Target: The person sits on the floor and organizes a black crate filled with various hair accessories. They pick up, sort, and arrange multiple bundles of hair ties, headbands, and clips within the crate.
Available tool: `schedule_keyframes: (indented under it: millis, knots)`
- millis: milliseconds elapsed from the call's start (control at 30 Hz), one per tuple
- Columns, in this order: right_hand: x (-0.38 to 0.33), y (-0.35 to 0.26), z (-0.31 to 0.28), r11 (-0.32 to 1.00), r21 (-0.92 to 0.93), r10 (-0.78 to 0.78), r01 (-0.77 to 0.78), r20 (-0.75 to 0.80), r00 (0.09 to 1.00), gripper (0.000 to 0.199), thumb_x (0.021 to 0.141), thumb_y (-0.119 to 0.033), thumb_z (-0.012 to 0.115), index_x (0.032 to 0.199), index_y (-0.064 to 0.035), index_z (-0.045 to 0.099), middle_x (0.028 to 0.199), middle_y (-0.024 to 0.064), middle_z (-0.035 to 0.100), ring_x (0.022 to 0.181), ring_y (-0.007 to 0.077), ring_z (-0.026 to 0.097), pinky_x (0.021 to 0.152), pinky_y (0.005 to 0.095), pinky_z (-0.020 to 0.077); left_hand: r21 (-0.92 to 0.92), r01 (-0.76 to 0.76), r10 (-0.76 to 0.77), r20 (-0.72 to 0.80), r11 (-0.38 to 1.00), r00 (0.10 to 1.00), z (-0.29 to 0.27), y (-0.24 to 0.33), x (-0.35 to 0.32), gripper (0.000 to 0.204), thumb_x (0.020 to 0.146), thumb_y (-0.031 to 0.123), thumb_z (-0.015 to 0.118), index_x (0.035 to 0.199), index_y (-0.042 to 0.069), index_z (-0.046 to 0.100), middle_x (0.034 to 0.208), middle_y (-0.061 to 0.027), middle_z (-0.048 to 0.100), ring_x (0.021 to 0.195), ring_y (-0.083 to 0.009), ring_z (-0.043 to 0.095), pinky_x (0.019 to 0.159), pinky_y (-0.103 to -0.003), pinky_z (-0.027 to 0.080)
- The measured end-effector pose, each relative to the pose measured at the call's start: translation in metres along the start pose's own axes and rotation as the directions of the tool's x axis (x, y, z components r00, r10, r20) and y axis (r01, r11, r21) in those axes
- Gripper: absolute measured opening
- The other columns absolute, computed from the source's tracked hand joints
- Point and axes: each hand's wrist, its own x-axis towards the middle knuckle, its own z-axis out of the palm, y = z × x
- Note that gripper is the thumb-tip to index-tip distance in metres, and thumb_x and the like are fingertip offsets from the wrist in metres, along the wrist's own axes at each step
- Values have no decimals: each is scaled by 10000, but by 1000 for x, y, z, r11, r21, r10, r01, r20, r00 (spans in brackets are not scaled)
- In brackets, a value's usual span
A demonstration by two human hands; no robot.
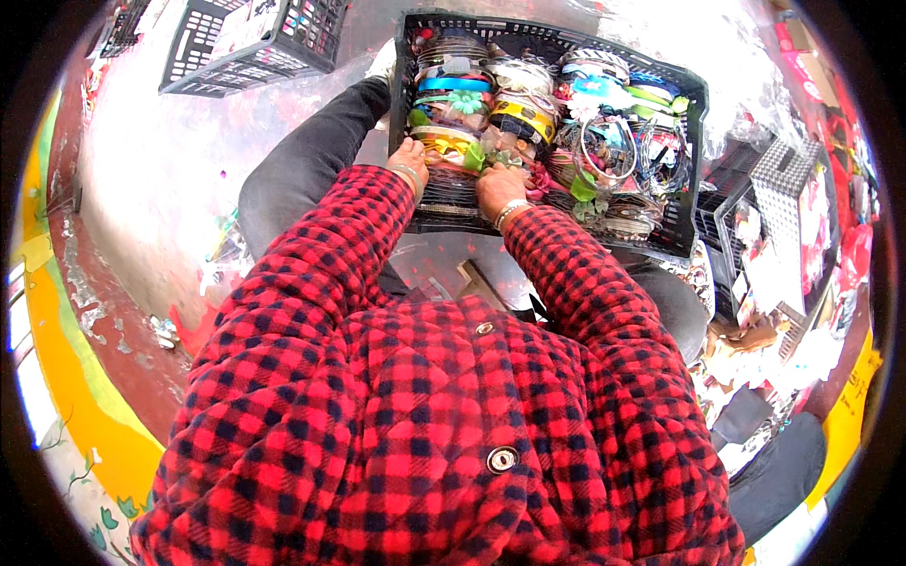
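A black plastic crate [700, 104] stands in front of me, packed with rows of headbands. Several yellow headbands [444, 144] with a bow and a green flower sit near its left side. My left hand [409, 162] is closed at their left end, beside the crate wall. At their right end, my right hand [502, 191] curls its fingers in among the headbands; its fingertips are partly hidden. Dark thin headbands [448, 193] lie between and below my hands. Farther back are a blue headband [457, 84] and a yellow patterned one [525, 120]. A pale ring-shaped headband [609, 148] rests on top at the right.
Another black crate [255, 68] stands at the far left. To the right are a dark crate [727, 212], a grey perforated basket [783, 174] and scattered plastic and scraps. My bent legs [302, 165] flank the headband crate. A red-brown wall base [113, 321] curves along the left.
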Motion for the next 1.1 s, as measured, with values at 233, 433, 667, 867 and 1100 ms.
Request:
schedule_keyframes:
  millis: [233, 433, 667, 867, 1100]
  knots:
    - [-11, -15, -19, 969, 154, 179, -191, 84, 980, 168, 751, -101, 455, 877, -84, 566, 803, 132, 617, 796, 275, 597, 713, 401, 421, -32, 98, -100, -69, 995, 993, 14, 3, 16, 357, 785, 160, 447, 1127, 145, 548, 1140, -68, 517, 1100, -204, 366, 940, -375, 214]
    - [-22, -40, -17, 840, 432, 217, -329, 287, 933, 251, 742, -132, 473, 960, -9, 497, 956, 185, 566, 918, 310, 561, 768, 408, 452, -273, 121, -112, 51, 954, 992, -49, -7, -17, 326, 834, 187, 416, 1148, 198, 504, 1051, -71, 562, 1057, -246, 453, 810, -351, 385]
    - [-11, -61, 2, 823, 432, 264, -368, 281, 923, 416, 748, -145, 467, 1120, 15, 371, 1202, 186, 399, 1143, 290, 390, 886, 415, 383, -677, 38, -68, -19, 735, 997, 21, 1, 23, 601, 726, 429, 604, 1159, 34, 470, 1124, -170, 523, 1004, -294, 532, 859, -369, 411]
    - [5, -50, 1, 804, 393, 235, -446, 478, 846, 468, 729, -166, 545, 1126, 22, 384, 1164, 181, 439, 1112, 295, 433, 894, 400, 378, -666, 118, -38, 134, 736, 990, 17, -1, 45, 689, 681, 441, 649, 1209, 60, 426, 1163, -139, 507, 1046, -284, 507, 871, -359, 407]
    - [15, -51, -4, 776, 374, 238, -508, 573, 784, 524, 708, -175, 576, 1151, 42, 399, 1188, 195, 456, 1096, 290, 473, 889, 403, 391, -699, 169, 2, 237, 695, 971, 20, -5, 50, 656, 644, 429, 698, 1148, 64, 491, 1111, -140, 544, 1029, -291, 520, 852, -385, 422]
